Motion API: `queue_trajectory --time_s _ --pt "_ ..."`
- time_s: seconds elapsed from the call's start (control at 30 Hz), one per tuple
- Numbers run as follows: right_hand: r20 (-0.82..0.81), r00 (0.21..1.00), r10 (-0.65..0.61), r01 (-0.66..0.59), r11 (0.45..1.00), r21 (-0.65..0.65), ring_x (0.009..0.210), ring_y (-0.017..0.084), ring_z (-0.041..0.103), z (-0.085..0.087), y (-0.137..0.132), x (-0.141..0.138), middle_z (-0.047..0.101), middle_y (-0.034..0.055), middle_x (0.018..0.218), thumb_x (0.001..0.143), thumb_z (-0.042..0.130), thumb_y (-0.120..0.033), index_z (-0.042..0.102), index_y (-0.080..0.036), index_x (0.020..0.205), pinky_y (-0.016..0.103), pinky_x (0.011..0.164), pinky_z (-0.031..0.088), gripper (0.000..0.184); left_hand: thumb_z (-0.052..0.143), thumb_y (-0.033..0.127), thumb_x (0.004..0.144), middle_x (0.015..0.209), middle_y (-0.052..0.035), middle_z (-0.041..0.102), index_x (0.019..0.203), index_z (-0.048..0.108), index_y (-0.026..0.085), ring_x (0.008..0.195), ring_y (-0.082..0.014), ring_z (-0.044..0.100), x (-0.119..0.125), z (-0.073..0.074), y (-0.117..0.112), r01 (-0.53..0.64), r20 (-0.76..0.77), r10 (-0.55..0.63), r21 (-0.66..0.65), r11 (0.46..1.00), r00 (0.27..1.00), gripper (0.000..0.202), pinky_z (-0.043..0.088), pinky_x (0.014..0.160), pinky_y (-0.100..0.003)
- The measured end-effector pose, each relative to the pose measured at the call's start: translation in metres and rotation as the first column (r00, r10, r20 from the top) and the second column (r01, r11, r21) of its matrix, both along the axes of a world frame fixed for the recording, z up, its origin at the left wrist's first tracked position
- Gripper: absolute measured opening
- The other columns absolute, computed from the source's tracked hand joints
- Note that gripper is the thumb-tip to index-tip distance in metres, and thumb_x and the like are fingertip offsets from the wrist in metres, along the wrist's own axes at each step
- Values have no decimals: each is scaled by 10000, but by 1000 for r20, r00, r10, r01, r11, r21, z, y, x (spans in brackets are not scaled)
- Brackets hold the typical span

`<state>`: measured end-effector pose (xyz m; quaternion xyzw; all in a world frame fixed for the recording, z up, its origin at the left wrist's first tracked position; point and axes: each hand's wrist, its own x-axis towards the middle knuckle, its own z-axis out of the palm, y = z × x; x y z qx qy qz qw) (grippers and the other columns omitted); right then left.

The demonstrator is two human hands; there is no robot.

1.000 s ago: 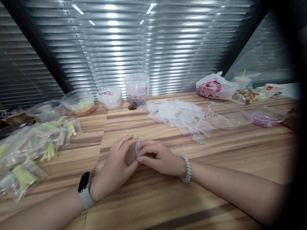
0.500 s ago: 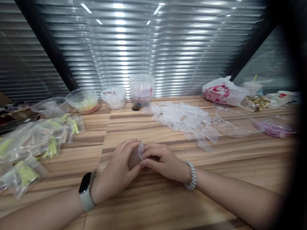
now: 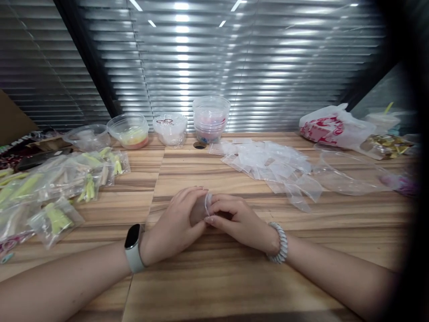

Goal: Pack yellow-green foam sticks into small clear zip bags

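Observation:
Both of my hands meet at the middle of the wooden table (image 3: 234, 286). My left hand (image 3: 174, 226), with a white band on its wrist, is curled around a small clear plastic bag (image 3: 207, 205). My right hand (image 3: 236, 219), with a coiled white bracelet on its wrist, pinches the same bag's edge from the right. Only a thin strip of the bag shows between the fingers; what is inside it is hidden.
A heap of empty clear bags (image 3: 268, 163) lies behind my hands to the right. Filled bags with yellow-green pieces (image 3: 63, 188) cover the left side. Clear tubs (image 3: 210, 117) and bowls (image 3: 130, 130) line the back edge. A red-printed white bag (image 3: 330, 127) sits far right.
My hands stay together on the small bag with the same grip. The view has shifted, so everything sits a little further right in the frame.

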<state>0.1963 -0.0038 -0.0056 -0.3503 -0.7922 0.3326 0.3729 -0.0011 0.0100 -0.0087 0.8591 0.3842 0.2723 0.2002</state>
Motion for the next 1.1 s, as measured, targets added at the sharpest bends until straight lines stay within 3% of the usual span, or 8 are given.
queue_trajectory --time_s 0.47,1.1 --pt "14 1000 -28 28 1000 12 854 127 593 -2 -1 0 654 48 891 869 604 -207 691 -146 848 273 809 470 109 605 191 785 1312 -87 491 1286 452 198 1256 -218 435 2 1 3 29 14 -30 47 998 999 523 358 1096 -403" --pt "84 996 -9 2 996 84 865 130 576 -3 -1 3 644 39 908 869 620 -251 654 -156 850 273 797 456 103 631 190 776 1306 -77 503 1291 447 214 1242 -216 456 1 0 5 48 24 -49 63 997 999 547 379 1078 -400"
